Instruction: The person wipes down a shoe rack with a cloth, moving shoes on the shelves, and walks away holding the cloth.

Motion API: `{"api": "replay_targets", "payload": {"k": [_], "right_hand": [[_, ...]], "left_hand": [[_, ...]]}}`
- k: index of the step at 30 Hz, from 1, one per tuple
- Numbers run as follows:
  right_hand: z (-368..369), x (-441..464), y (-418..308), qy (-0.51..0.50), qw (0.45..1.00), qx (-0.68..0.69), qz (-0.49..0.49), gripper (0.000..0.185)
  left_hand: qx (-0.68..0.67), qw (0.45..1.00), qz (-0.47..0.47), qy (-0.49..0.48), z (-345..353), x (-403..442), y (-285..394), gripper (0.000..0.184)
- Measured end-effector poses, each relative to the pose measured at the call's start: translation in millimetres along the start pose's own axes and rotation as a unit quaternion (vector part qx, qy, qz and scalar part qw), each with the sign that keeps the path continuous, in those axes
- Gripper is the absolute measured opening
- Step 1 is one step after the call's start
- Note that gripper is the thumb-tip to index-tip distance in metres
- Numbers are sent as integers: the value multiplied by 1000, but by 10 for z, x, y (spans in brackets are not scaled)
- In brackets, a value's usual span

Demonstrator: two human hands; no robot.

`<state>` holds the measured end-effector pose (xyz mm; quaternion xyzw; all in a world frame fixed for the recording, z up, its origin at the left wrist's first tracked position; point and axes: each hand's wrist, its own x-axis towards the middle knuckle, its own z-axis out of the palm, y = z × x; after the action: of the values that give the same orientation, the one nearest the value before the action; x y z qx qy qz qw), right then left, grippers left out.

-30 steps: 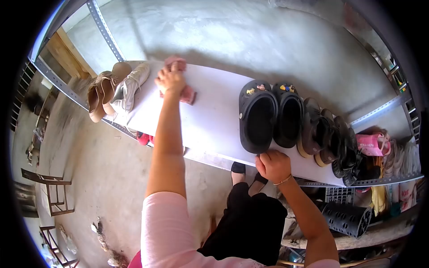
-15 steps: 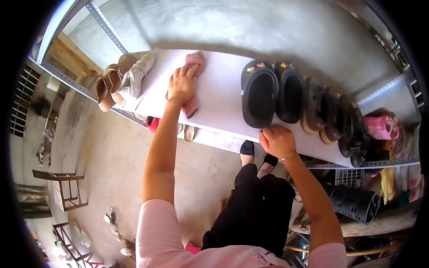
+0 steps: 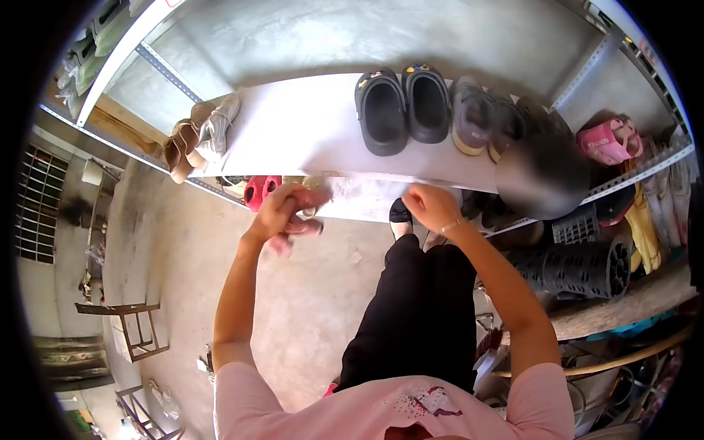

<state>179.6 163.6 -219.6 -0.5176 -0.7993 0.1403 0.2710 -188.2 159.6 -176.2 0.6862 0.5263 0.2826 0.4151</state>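
My left hand (image 3: 277, 213) grips a pink cloth (image 3: 297, 226) in front of the shelf's front edge; the cloth is bunched and hangs down, partly blurred. My right hand (image 3: 434, 207) is closed just below the front edge of the white shelf (image 3: 293, 125), and whether anything is in it cannot be made out. Black clogs with small charms (image 3: 383, 114) stand on the shelf, with dark shoes (image 3: 473, 117) to their right. White sneakers (image 3: 217, 128) and brown shoes (image 3: 181, 150) stand at the left end.
Red shoes (image 3: 258, 192) sit on a lower shelf. A pink bag (image 3: 610, 141) lies at the right end. Below it are a black perforated basket (image 3: 583, 268) and yellow cloth (image 3: 644, 231). A blurred dark round shape (image 3: 543, 176) covers part of the right shelf. A wooden frame (image 3: 138, 330) stands at left.
My left hand has lifted the pink cloth off the shelf and brought it toward me, past the front edge. My right hand has moved slightly left and up in view. The view has shifted.
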Motion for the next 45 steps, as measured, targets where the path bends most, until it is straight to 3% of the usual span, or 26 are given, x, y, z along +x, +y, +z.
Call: {"api": "replay_targets", "payload": {"k": [3, 4, 5, 6, 8, 9, 10, 11, 12, 13, 15, 16, 17, 19, 23, 24, 27, 30, 32, 35, 39, 45], "right_hand": [[66, -493, -66, -81, 968, 198, 129, 28], [217, -620, -66, -56, 940, 311, 125, 41], [237, -642, -167, -89, 910, 375, 156, 61], [251, -663, -272, -117, 873, 433, 191, 84], [20, -560, -649, -114, 749, 614, 220, 106], [-2, -518, -724, -108, 736, 618, 256, 90], [80, -475, -687, -20, 787, 585, 195, 79], [140, -425, -600, 67, 828, 541, 133, 67], [28, -358, -569, 118, 846, 499, 145, 48], [-122, -326, -500, 172, 943, 254, 126, 52], [-391, -244, -453, 202, 973, 38, 108, 59], [-332, -218, -284, 188, 973, -90, 100, 63], [-316, -212, -130, 188, 972, -93, 107, 63], [-346, -278, 142, 134, 970, -159, 130, 64], [-676, -571, 423, 87, 955, -198, 203, 64], [-756, -699, 535, 151, 948, -187, 207, 63], [-946, -1088, 1008, 255, 919, -211, 213, 58], [-1129, -1423, 1231, 255, 901, -218, 275, 56], [-1088, -1738, 1213, 295, 898, -108, 307, 55], [-1064, -2311, 1149, 251, 893, -46, 371, 54], [-1065, -3014, 951, 231, 908, -14, 351, 57], [-1133, -3445, 480, 256, 880, 27, 400, 58]], "left_hand": [[-134, 987, -15, 86, 15, -154, 6, 26], [-231, 969, -46, 75, 68, -155, -4, 26], [-266, 960, -47, 79, 305, -196, 513, 29], [-268, 962, -30, 36, 496, -211, 743, 31], [-235, 970, -28, -55, 776, -255, 1194, 37], [-198, 974, -44, -102, 873, -256, 1382, 39], [-90, 982, 89, -138, 925, -142, 1430, 35], [-30, 984, 141, -102, 1001, -65, 1475, 27], [54, 982, 170, -58, 1023, 53, 1439, 26], [137, 970, 198, -12, 1029, 185, 1360, 26], [104, 979, 173, 29, 1117, 427, 1191, 28], [186, 958, 213, 41, 1175, 526, 1077, 32], [265, 929, 251, 54, 1250, 596, 971, 37], [279, 932, 230, 31, 1401, 690, 862, 43], [359, 909, 210, 19, 1596, 684, 718, 63], [355, 915, 189, 15, 1616, 668, 669, 73], [354, 907, 226, 13, 1591, 663, 599, 79], [359, 898, 253, 15, 1639, 677, 574, 87], [385, 890, 242, 18, 1692, 656, 521, 93], [407, 881, 241, 21, 1696, 664, 528, 90], [417, 874, 249, 26, 1714, 661, 528, 90], [459, 859, 226, 14, 1707, 670, 565, 92]]}}
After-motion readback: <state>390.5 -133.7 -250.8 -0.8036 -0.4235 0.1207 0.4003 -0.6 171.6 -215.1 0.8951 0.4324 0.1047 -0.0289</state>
